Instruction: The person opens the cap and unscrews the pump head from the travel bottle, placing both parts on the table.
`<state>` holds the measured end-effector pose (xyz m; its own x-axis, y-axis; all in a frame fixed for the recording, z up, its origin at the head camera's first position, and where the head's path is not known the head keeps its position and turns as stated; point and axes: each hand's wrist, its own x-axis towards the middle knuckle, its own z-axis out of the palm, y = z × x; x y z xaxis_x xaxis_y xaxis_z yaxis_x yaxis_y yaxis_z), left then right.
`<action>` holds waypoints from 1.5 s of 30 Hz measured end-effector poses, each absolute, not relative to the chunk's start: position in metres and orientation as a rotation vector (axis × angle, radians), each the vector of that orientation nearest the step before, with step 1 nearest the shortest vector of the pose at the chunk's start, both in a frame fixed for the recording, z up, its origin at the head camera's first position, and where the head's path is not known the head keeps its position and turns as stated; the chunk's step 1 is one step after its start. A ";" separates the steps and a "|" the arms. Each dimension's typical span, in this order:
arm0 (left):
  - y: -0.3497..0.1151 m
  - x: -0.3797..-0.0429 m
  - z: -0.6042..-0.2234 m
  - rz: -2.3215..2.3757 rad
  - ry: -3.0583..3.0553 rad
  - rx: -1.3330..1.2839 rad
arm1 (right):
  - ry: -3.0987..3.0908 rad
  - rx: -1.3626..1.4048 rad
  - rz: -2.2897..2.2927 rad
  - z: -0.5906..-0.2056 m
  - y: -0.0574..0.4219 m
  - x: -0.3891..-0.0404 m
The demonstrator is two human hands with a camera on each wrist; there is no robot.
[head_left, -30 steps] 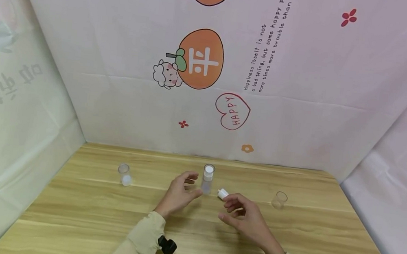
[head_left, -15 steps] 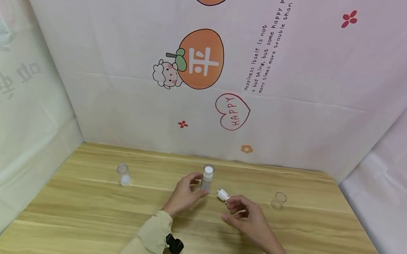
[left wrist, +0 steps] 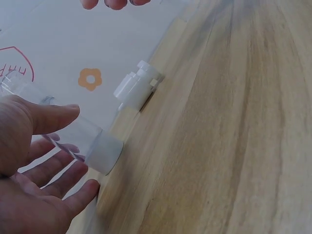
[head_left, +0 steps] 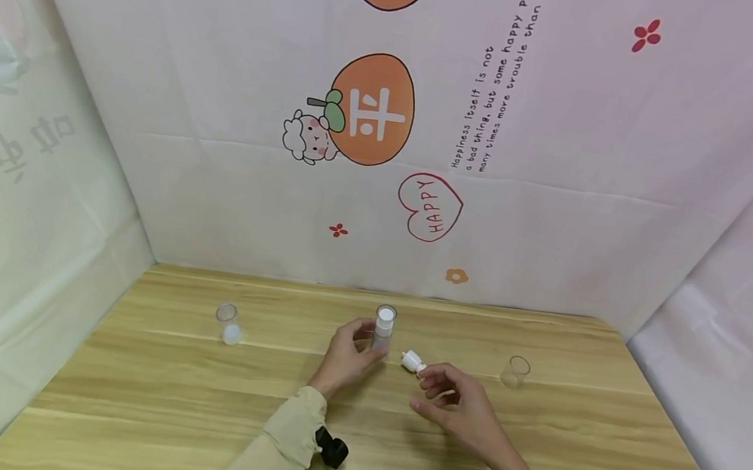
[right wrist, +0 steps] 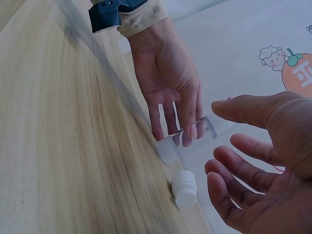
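A clear cylindrical bottle point(head_left: 382, 337) with white parts stands upright near the middle of the table; a white base point(left wrist: 105, 152) shows against the wood in the left wrist view. My left hand point(head_left: 346, 355) holds it, thumb on the near side and fingers behind. To its right lies a small white stepped plastic piece point(head_left: 413, 361), like a pump head point(right wrist: 184, 189). My right hand point(head_left: 462, 408) hovers just right of this piece, fingers loosely bent and nothing between them. In the right wrist view its fingertips are apart from the bottle and the piece.
Toward the left stands a clear cup-like container point(head_left: 228, 315) with a white bottom. Another clear cup point(head_left: 517, 371) stands on the right. Printed cloth point(head_left: 230, 198) rises behind the wooden table point(head_left: 170, 397) and along both sides.
My left hand has moved right and come round the bottle. My right hand has shifted slightly right, so more of the white piece shows. Both cups stay in place.
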<state>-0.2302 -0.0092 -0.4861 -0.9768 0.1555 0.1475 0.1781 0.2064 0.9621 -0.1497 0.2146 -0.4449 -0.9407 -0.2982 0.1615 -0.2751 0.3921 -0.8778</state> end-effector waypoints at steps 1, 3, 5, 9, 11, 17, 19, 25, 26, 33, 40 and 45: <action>-0.009 -0.231 -0.487 -1.941 -2.420 -0.334 | 2.603 -0.537 -1.632 -0.445 0.215 -0.150; -0.007 -0.232 -0.488 -1.951 -2.399 -0.339 | 2.604 -0.540 -1.630 -0.445 0.215 -0.150; -0.005 -0.233 -0.489 -1.976 -2.368 -0.346 | 2.603 -0.545 -1.629 -0.446 0.215 -0.150; -0.003 -0.230 -0.484 -2.008 -2.327 -0.354 | 2.603 -0.553 -1.629 -0.446 0.215 -0.150; -0.002 -0.231 -0.484 -2.013 -2.329 -0.340 | 2.604 -0.549 -1.630 -0.447 0.215 -0.150; -0.002 -0.234 -0.489 -1.978 -2.339 -0.319 | 2.600 -0.538 -1.638 -0.448 0.216 -0.151; -0.004 -0.232 -0.486 -1.958 -2.355 -0.316 | 2.603 -0.542 -1.640 -0.448 0.215 -0.152; -0.010 -0.225 -0.475 -1.908 -2.377 -0.349 | 2.624 -0.539 -1.625 -0.446 0.213 -0.155; -0.011 -0.224 -0.474 -1.903 -2.377 -0.356 | 2.629 -0.535 -1.618 -0.445 0.213 -0.155; -0.021 -0.216 -0.467 -1.820 -2.405 -0.412 | 2.644 -0.476 -1.617 -0.440 0.205 -0.157; -0.033 -0.206 -0.461 -1.706 -2.433 -0.425 | 2.624 -0.487 -1.659 -0.436 0.198 -0.161; -0.041 -0.201 -0.461 -1.605 -2.448 -0.404 | 2.611 -0.499 -1.679 -0.436 0.195 -0.165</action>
<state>-0.2010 -0.0411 -0.4611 -0.9457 0.1235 0.3008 0.3251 0.3783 0.8667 -0.1652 0.1949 -0.4361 -0.9497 -0.2619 0.1716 -0.2649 0.3794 -0.8865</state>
